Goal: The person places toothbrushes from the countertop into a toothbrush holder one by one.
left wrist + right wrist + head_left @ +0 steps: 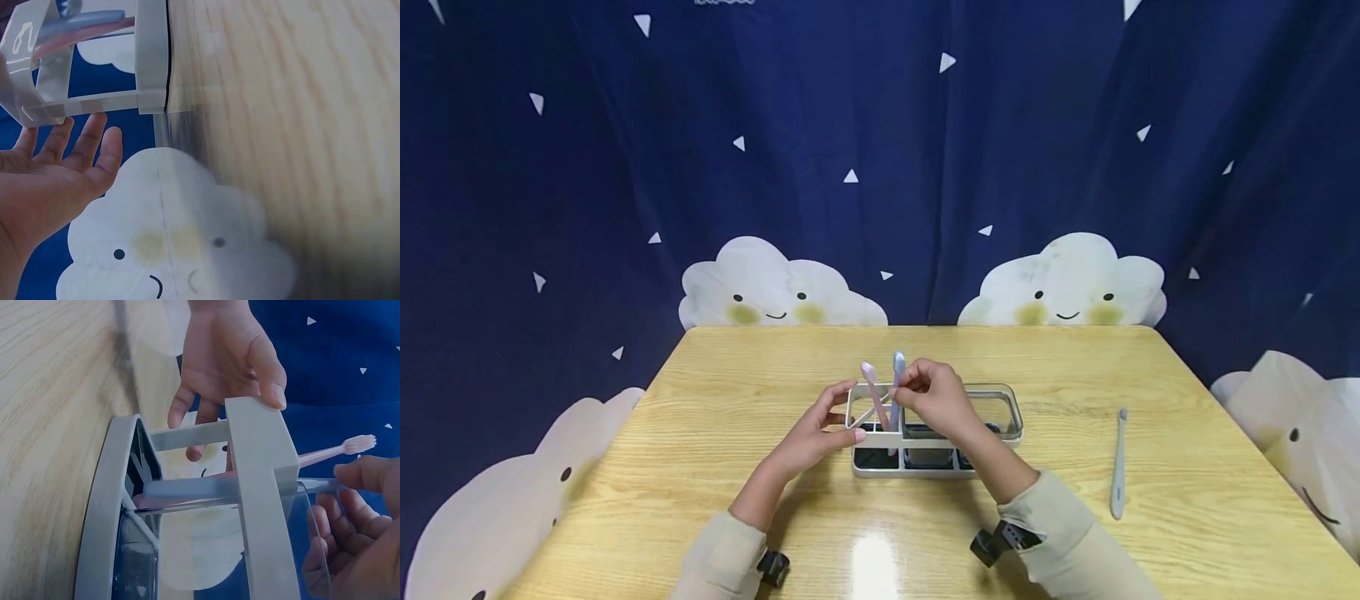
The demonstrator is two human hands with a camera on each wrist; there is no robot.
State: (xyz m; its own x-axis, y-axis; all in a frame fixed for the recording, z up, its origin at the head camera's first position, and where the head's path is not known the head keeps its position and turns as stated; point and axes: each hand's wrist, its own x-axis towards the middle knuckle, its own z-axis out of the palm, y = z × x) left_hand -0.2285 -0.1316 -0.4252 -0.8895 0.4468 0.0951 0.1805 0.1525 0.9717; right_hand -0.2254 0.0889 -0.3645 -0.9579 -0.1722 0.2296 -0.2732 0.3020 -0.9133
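Note:
A white toothbrush holder [917, 473] with dark compartments stands at the middle of the table. My left hand [812, 433] steadies its left end, thumb on the front upper rail and fingers reaching along the side to the back. With thumb and forefinger my right hand [934, 398] pinches a blue toothbrush [899, 367] below its head. The handle of this brush runs down through the holder's left opening. Beside it leans a pink toothbrush [868, 372], bristles up, in the same section. In the right wrist view the pink brush head [360, 444] sticks out past the upper frame.
A grey toothbrush [1118, 467] lies on the wooden table [737, 367] to the right, apart from both hands. Clear cups [134, 562] sit in the holder's other sections. A dark blue curtain [805, 125] with white clouds hangs behind the table.

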